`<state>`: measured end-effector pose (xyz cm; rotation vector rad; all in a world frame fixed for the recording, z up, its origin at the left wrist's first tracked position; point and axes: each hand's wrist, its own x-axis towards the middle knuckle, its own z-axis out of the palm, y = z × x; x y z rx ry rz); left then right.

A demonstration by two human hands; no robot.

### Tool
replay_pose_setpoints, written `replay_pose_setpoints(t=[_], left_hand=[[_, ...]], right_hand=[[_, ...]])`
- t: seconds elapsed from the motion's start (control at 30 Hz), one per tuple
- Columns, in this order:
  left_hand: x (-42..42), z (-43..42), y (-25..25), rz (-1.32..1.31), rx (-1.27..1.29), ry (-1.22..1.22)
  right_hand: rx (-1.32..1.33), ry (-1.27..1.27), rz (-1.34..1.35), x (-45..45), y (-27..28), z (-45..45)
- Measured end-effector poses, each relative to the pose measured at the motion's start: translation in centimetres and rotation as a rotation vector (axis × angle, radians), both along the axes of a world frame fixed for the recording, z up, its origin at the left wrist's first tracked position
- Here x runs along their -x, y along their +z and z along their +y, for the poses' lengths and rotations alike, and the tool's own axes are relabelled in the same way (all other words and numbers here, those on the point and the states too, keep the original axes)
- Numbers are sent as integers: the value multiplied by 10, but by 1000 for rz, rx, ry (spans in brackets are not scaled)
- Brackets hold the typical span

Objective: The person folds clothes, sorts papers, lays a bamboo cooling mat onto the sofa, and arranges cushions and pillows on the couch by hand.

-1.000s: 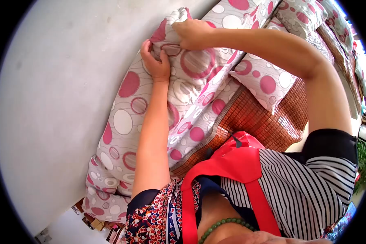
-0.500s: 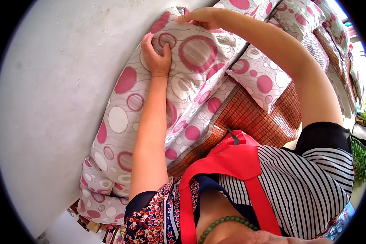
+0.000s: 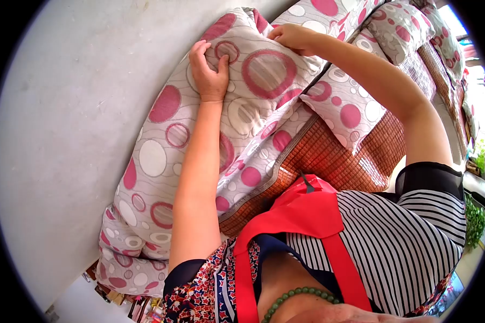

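The sofa back point(image 3: 167, 107) wears a cover patterned with pink and white circles, and a bulging, wrinkled piece of the same fabric point(image 3: 269, 72) lies over its upper end. My left hand point(image 3: 209, 75) rests on this fabric, thumb and fingers apart. Farther right, my right hand point(image 3: 296, 39) is closed on the fabric near its top edge, fingertips pinched together at a fold. Part of the fabric under the right hand is hidden.
A matching cushion point(image 3: 347, 110) lies on the brown woven seat mat point(image 3: 328, 153). More cushions point(image 3: 401, 32) stand at the upper right. A pale wall point(image 3: 81, 118) runs along the left. My red apron point(image 3: 291, 215) is close to the seat. Green plants point(image 3: 474, 220) show at the right edge.
My right hand has moved right along the top of the fabric and closed on it, after hovering with looser fingers. The fabric's upper part looks smoother. My left hand has moved little.
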<state>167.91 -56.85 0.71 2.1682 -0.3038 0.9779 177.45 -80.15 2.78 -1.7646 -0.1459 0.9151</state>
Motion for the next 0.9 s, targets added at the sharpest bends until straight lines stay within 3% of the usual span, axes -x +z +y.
replay_pose_setpoints(t=[0.03,0.13,0.3,0.4,0.5,0.73,0.8,0.9], left_hand=[[0,-1,0,-1,-5,-2],[0,-1,1,-14,-23,-4],[0,0,2,-31,-43,-39],[1,0,2,-30,2,-62],[0,-2,2,-41,22,-45],[-6,1,-3,-17,-9,-64],[-4,1,-1,-17,-6,-75],[0,-1,2,-45,7,-60]], right_hand=[[-170,-5,34,3,3,7],[-183,214,-10,-7,9,25],[-377,11,402,-7,36,32],[-328,77,318,-2,44,37],[-101,75,237,-2,47,61],[159,-119,68,-8,24,86],[246,170,-384,-4,33,77],[396,-15,-449,8,56,66]])
